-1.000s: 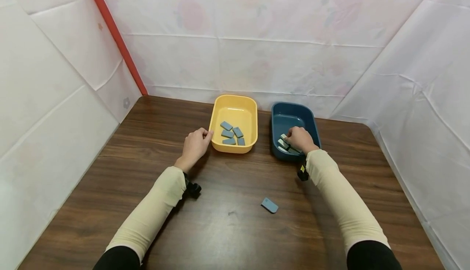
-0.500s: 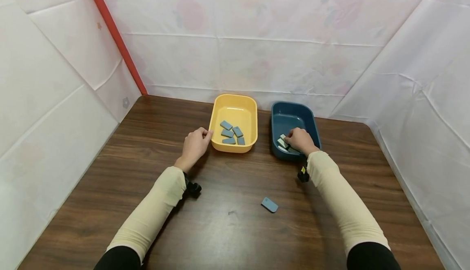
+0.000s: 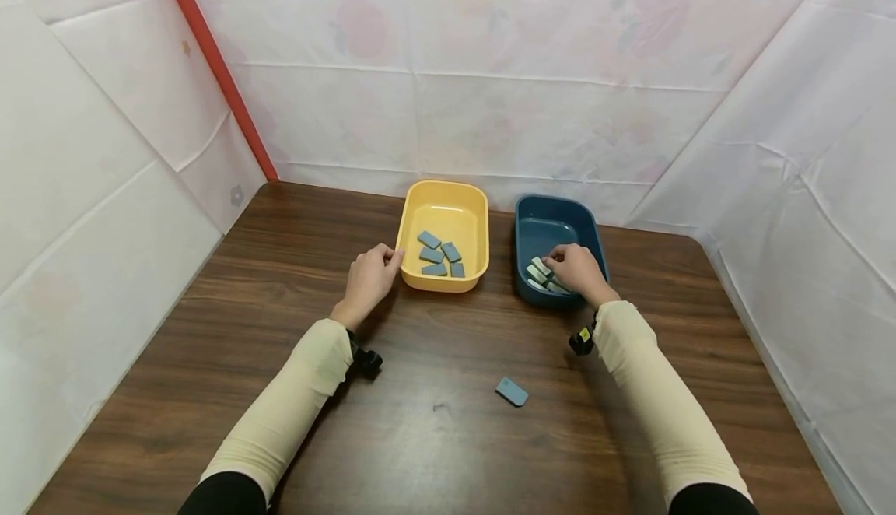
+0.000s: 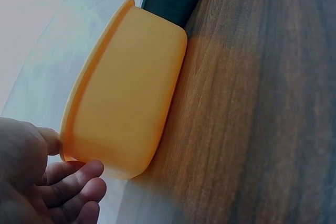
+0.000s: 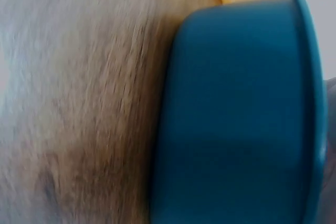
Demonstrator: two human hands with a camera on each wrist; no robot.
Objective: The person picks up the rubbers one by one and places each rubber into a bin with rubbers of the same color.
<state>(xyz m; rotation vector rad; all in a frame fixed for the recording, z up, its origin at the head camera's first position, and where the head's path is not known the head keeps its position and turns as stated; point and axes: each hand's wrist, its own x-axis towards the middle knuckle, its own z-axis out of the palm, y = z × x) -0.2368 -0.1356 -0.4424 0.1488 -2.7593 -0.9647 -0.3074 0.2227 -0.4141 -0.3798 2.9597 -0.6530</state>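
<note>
My left hand [image 3: 369, 278] holds the near-left rim of a yellow plastic tub [image 3: 479, 227], with the thumb over the rim and curled fingers at its outer wall in the left wrist view. Several flat grey-blue pieces [image 3: 431, 254] lie inside that tub. My right hand [image 3: 579, 270] reaches over the near end of a dark blue tub [image 3: 595, 227], its fingertips right at several pale green pieces [image 3: 536, 274]. I cannot tell whether it pinches one. In the right wrist view the blue tub's wall [image 5: 236, 114] hides most of this hand.
One grey-blue piece [image 3: 512, 391] with a rounded end lies on the wooden table [image 3: 434, 460], nearer me than the tubs. The tubs stand side by side at the back edge, with a patterned white sheet [image 3: 448, 110] behind and a red strip [image 3: 217, 68] at the left.
My right hand has drawn slightly back, and its wrist and sleeve have shifted right; more of the pale green pieces shows. The left hand keeps its hold on the yellow tub.
</note>
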